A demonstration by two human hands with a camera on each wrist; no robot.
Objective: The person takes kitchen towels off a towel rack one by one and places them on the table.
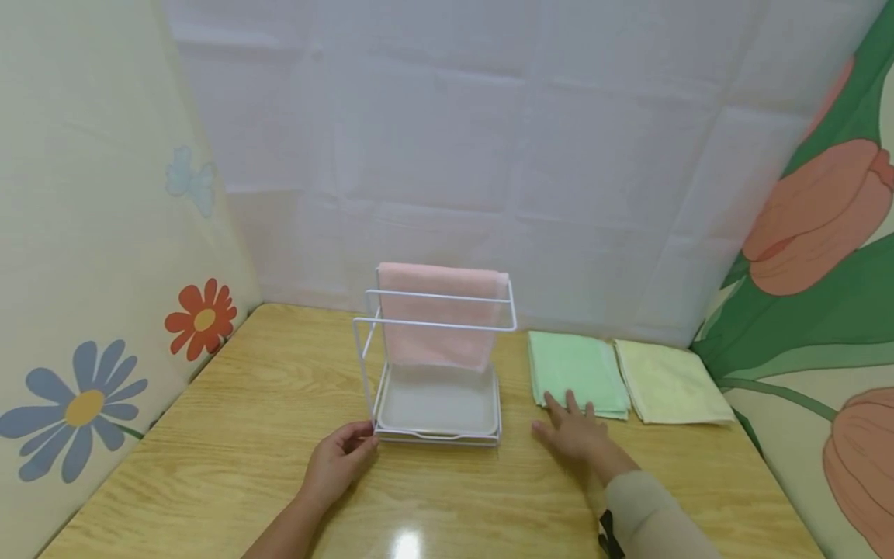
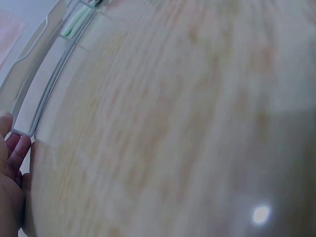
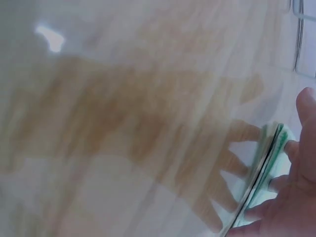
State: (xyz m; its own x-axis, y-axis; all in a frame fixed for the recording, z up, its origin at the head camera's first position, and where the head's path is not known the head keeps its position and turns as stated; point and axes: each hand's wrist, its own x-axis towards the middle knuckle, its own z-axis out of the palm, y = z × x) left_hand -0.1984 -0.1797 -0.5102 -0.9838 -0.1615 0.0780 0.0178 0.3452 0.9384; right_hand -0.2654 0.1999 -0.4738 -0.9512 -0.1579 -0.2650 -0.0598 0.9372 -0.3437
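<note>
A white wire towel rack stands on the table, its shallow white tray at the bottom. Over its rear bar hangs a pink towel. My left hand pinches the rack's front left corner between thumb and fingers; the left wrist view shows the thumb above the wire frame and fingers below. To the right of the rack lies a folded green towel. My right hand has its fingers spread, with the fingertips at the towel's near edge, thumb apart from them.
A folded yellow towel lies right beside the green one. White cloth hangs behind the wooden table. Flower-printed cloths border the left and right sides.
</note>
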